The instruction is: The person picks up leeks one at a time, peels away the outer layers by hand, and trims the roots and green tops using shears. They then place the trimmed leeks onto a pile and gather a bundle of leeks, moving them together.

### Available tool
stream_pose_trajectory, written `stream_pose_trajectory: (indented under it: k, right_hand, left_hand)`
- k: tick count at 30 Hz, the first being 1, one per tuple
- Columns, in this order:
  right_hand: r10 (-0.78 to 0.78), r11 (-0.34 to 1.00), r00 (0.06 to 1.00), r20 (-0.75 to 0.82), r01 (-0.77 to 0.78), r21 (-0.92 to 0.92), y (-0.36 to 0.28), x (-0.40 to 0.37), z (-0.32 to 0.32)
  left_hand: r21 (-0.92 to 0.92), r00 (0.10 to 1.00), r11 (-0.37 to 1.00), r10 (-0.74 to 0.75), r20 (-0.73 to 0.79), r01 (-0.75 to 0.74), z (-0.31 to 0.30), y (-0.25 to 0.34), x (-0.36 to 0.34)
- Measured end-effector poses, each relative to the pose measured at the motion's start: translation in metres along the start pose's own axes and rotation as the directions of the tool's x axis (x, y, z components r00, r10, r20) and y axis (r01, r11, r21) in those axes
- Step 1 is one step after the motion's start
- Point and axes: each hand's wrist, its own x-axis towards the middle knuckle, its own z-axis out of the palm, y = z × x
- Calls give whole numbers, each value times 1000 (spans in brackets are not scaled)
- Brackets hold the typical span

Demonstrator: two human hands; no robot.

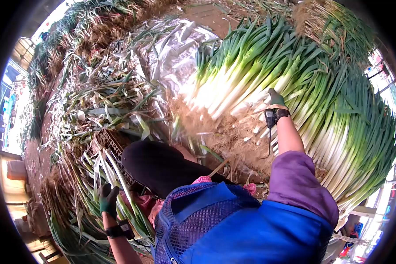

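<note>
My right hand, in a green glove with dark fingertips, is over a wide spread of trimmed leeks with white stems and green tops. Its visible fingers stretch out across the stems, and part of the hand is turned away from view. At the lower left is my left hand, gloved the same way, with fingers apart. Right beside it lie untrimmed leeks with pale stems and loose, dry outer leaves. Each wrist wears a black strap with a small device.
Brown roots are heaped along the trimmed leeks' white ends. Stripped leaves cover the ground at left, around a crumpled white sheet. A brown plastic crate stands near my knee. More bundled leeks lie at upper right.
</note>
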Motion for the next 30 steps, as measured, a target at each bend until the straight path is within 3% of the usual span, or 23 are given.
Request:
stream_pose_trajectory:
  k: [2, 4, 5, 6, 8, 12, 13, 15, 17, 18, 19, 20, 21, 22, 25, 26, 28, 30]
  right_hand:
    - [-194, 914, 981, 14, 186, -359, 4, 3, 10]
    - [-314, 801, 949, 38, 286, -526, -3, -5, 21]
    - [-294, 831, 956, -14, 248, -498, -1, -1, 33]
    - [-200, 929, 972, -124, 147, -339, 4, 7, 45]
    - [-71, 997, 948, -310, 57, -55, 11, 24, 67]
    - [-81, 987, 956, -283, 117, 112, -19, -17, 84]
    - [126, 954, 975, -181, -69, 292, -54, -55, 86]
    - [153, 981, 965, -211, -123, 150, -42, -20, 98]
    - [80, 997, 932, -353, -79, 19, -31, -6, 107]
    - [110, 993, 939, -325, -117, -2, -44, -28, 102]
    - [41, 999, 961, -274, -47, -15, -26, -12, 96]
    - [149, 972, 943, -298, -196, -133, -15, 6, 89]
    - [4, 961, 966, -260, -76, -265, 2, 8, 74]
    - [16, 978, 969, -248, -67, -196, -2, -17, 63]
    - [45, 923, 910, -412, -196, -330, 24, 16, 67]
    - [12, 872, 948, -319, -166, -460, 27, 34, 64]
    - [-136, 668, 991, -10, 84, -740, 32, 70, 51]
    - [-262, 239, 915, 306, 369, -898, 3, 24, 53]
  left_hand:
    - [-29, 995, 996, -86, -42, 85, 1, -11, -6]
    - [-41, 985, 989, -146, -88, 143, 2, -14, -10]
    - [-42, 982, 986, -164, -97, 161, -1, -22, -8]
    - [-44, 977, 983, -182, -108, 178, -5, -30, -6]
    - [-44, 978, 982, -185, -100, 181, -13, -46, -1]
    - [-24, 977, 981, -191, -96, 190, -21, -65, 5]
    - [-6, 976, 981, -194, -95, 195, -22, -69, 8]
    - [3, 968, 973, -228, -105, 230, -21, -80, 14]
    - [-37, 957, 961, -277, -89, 275, -16, -80, 16]
    - [17, 965, 971, -236, -111, 239, -13, -81, 15]
    - [18, 967, 972, -230, -112, 234, -17, -94, 21]
    - [29, 967, 974, -221, -126, 226, -16, -90, 17]
    - [39, 968, 975, -211, -138, 218, -12, -85, 16]
    - [52, 969, 977, -197, -145, 207, -12, -86, 19]
    - [163, 955, 957, -204, -217, 242, -2, -85, 24]
    - [312, 952, 913, -193, -235, 263, 9, -63, 23]
    - [548, 948, 786, -153, -278, 287, 24, -35, 20]
    - [693, 946, 644, -193, -262, 324, 30, -33, 27]
